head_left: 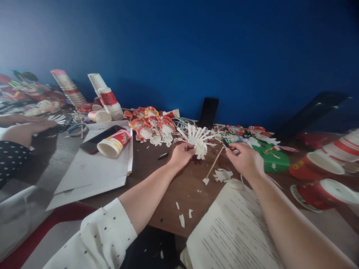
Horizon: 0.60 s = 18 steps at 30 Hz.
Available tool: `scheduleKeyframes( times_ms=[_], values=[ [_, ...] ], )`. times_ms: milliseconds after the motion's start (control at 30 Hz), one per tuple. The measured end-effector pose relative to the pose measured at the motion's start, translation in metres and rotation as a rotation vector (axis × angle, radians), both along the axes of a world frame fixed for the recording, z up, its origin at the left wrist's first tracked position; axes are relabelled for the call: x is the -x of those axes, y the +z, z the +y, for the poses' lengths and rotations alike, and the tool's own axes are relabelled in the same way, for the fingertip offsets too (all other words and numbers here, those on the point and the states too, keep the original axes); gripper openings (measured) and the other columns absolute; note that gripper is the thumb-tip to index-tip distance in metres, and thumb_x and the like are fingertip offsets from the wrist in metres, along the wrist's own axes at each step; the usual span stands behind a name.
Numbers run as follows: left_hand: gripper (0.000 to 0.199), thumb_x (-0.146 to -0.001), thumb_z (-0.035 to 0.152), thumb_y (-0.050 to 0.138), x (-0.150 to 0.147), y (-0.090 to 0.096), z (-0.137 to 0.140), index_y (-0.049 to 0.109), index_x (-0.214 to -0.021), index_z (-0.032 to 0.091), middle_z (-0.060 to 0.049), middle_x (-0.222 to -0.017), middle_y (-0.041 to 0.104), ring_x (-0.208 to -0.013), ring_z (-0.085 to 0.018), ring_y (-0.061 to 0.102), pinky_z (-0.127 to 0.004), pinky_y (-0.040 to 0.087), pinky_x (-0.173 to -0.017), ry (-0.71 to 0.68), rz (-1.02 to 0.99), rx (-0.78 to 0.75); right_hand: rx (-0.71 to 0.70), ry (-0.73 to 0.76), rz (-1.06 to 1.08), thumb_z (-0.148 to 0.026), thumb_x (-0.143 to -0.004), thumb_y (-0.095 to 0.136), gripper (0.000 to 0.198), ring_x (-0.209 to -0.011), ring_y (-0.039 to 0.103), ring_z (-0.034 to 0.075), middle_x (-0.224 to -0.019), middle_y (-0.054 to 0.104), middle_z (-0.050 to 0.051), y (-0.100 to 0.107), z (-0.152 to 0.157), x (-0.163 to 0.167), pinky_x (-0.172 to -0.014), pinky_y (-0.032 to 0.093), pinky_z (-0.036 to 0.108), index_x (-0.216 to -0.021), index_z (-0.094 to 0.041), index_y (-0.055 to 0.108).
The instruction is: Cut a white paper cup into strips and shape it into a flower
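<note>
My left hand (pixel 183 154) pinches the edge of a white paper flower (pixel 196 136) with many narrow strips spread outward. More cut white paper hangs just under it. To the right, my right hand (pixel 244 157) has its fingers closed on a small black object (pixel 225 142); its kind cannot be made out. Below the hands, a thin wooden stick (pixel 215 162) with a white tip lies slanting on the table. A small cut paper flower (pixel 223 175) rests beside it, and a black pen cap (pixel 162 155) lies left of my left hand.
A heap of red and white paper flowers (pixel 153 127) sits behind. A phone (pixel 209 112) leans at the blue wall. Left are paper cups (pixel 110 102), a white board (pixel 92 175) and another person's hand (pixel 36 125). Right are red cups (pixel 314 166) and a printed sheet (pixel 232 224).
</note>
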<state>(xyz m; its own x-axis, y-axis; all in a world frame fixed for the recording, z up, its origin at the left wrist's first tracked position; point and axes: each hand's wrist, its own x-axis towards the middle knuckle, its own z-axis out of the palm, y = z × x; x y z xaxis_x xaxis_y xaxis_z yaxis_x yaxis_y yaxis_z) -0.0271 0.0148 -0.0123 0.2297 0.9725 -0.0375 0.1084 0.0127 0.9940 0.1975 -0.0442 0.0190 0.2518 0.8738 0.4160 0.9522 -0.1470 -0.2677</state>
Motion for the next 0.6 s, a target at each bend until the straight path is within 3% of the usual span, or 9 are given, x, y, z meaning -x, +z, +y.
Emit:
scheduleKeyframes(
  times_ms=[333,533,600],
  values=[
    [0.012,-0.073,0.026,0.063,0.001,0.0,0.0,0.063,-0.079,0.015,0.004,-0.056,0.055,-0.046,-0.007,0.046,-0.02,0.036,-0.049,0.003,0.008,0.001,-0.049,0.004,-0.049,-0.043,-0.084,0.051,0.032,-0.091,0.063,0.021,-0.104,0.07,0.002,0.001,-0.003,0.007,-0.071,0.045,0.031,-0.102,-0.027,0.072],
    [0.014,-0.074,0.026,0.063,0.001,-0.001,0.001,0.064,-0.081,0.015,0.003,-0.056,0.056,-0.047,-0.007,0.046,-0.02,0.036,-0.05,0.002,0.022,-0.012,-0.186,0.01,-0.13,-0.04,-0.081,0.054,0.029,-0.099,0.058,0.025,-0.106,0.07,0.003,-0.007,0.003,-0.002,-0.085,0.045,0.035,-0.095,-0.024,0.074],
    [0.014,-0.074,0.026,0.063,0.001,-0.002,0.001,0.064,-0.081,0.015,0.003,-0.057,0.056,-0.047,-0.007,0.046,-0.02,0.036,-0.049,0.0,0.023,-0.02,-0.166,0.03,-0.113,-0.04,-0.081,0.054,0.03,-0.099,0.06,0.025,-0.106,0.07,0.004,-0.009,0.004,-0.003,-0.085,0.045,0.035,-0.096,-0.023,0.074]
  ],
)
